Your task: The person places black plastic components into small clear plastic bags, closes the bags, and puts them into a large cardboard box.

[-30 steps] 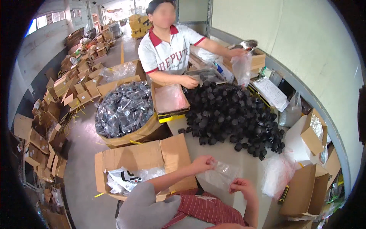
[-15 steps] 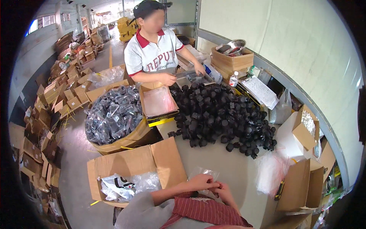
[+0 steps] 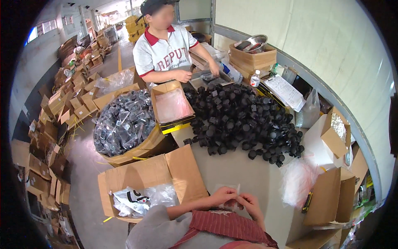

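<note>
Close to my body, at the near edge of the grey table, both hands pinch a small clear plastic bag (image 3: pixel 233 188). My left hand (image 3: pixel 224 195) is closed on one side of it, and my right hand (image 3: pixel 250 203) on the other. Only a thin part of the bag shows above the fingers; whether anything lies inside cannot be made out. Beyond my hands spreads a large heap of small black plastic parts (image 3: pixel 244 120). To the left of my hands, an open cardboard box (image 3: pixel 185 172) holds crumpled clear and white plastic bags.
Across the table a person (image 3: pixel 163 54) reaches into a shallow tray (image 3: pixel 224 77). A round carton (image 3: pixel 139 155) full of bagged parts stands left, beside a box of clear bags (image 3: pixel 174 106). On the right lie more clear bags (image 3: pixel 298 184) and an open carton (image 3: pixel 325 199).
The bag has shifted from lying flat beyond my fingers to standing up between my hands. My right hand has moved slightly up and right. The other person's head has leaned left.
</note>
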A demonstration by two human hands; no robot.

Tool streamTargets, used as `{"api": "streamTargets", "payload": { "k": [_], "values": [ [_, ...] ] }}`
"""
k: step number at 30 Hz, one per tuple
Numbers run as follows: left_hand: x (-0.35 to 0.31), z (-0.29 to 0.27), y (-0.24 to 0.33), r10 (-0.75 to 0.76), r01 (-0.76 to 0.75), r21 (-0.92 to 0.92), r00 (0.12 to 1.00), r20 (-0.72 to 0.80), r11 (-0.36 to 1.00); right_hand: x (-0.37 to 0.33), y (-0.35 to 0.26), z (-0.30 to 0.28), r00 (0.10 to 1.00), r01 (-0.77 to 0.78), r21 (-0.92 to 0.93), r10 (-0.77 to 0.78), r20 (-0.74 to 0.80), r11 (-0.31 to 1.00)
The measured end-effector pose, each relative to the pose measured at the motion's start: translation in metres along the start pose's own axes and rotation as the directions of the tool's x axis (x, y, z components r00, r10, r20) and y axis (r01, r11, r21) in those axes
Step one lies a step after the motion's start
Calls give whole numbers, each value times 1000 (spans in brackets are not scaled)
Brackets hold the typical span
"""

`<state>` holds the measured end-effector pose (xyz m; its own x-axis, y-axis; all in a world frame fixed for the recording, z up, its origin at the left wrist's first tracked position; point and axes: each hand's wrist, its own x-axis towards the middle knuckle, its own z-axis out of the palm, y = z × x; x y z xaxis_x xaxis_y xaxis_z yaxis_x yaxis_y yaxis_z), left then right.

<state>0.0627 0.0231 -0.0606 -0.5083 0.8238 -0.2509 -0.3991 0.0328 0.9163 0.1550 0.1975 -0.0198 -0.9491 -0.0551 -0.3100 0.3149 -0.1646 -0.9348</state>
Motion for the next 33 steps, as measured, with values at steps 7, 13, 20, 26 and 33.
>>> {"api": "streamTargets", "payload": {
  "k": [7, 13, 20, 26, 33],
  "values": [
    [-1, 14, 11, 266, -166, 493, 954, -141, 854, 6, 41, -8, 916, 146, -403, -277, -289, 903],
    [-2, 8, 23, 534, 27, 953, 824, -192, 302, 8, 7, -5, 812, 21, -940, -555, -183, 340],
    [6, 11, 13, 459, -162, 980, 884, 91, 118, 27, 9, 1, 899, 196, -968, -422, 115, 154],
    [-1, 8, 23, 513, -27, 964, 850, -116, 264, 37, 11, 2, 843, 223, -868, -534, -57, 444],
    [-2, -13, 14, 557, -78, 927, 816, -152, 367, 30, -4, -10, 829, 213, -815, -541, -141, 539]
  ]
}}
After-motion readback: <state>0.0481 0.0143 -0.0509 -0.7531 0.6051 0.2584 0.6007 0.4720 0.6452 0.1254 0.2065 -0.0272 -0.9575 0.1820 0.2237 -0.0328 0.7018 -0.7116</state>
